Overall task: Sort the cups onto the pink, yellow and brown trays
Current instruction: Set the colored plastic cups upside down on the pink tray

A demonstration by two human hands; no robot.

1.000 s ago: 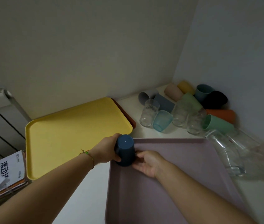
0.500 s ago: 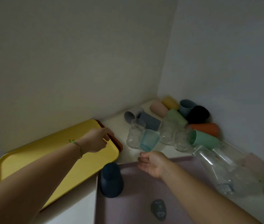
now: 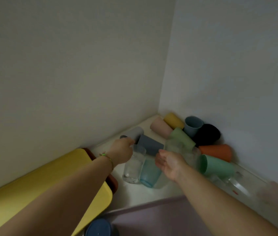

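Cups are found heaped in the corner of a pale counter, where two walls meet. Most are laid on their sides.

Noted along the back: a grey cup, a slate cup, a pink cup and a yellow cup. A blue-grey cup is stood mouth up by the right wall, touching a black cup. A light green cup is lodged between the pink and the black. An orange cup is laid against the right wall, with a mint cup just in front of it.

Nearest the trays, a clear glass is leant against a see-through blue cup. More glasses are strewn along the right wall, too blurred to be counted.

A navy cup is seen base up at the left corner of the pink tray, cut off by the bottom edge. The yellow tray is stacked on the brown tray, of which only a rim is shown.

The left hand, with a thin bracelet at the wrist, is stretched over the yellow tray to the pile, back up. Its fingertips are hidden at the grey cup's mouth and the glass's rim, so whether anything is gripped cannot be told.

The right hand is held palm up above the see-through blue cup, fingers loose, nothing in it.
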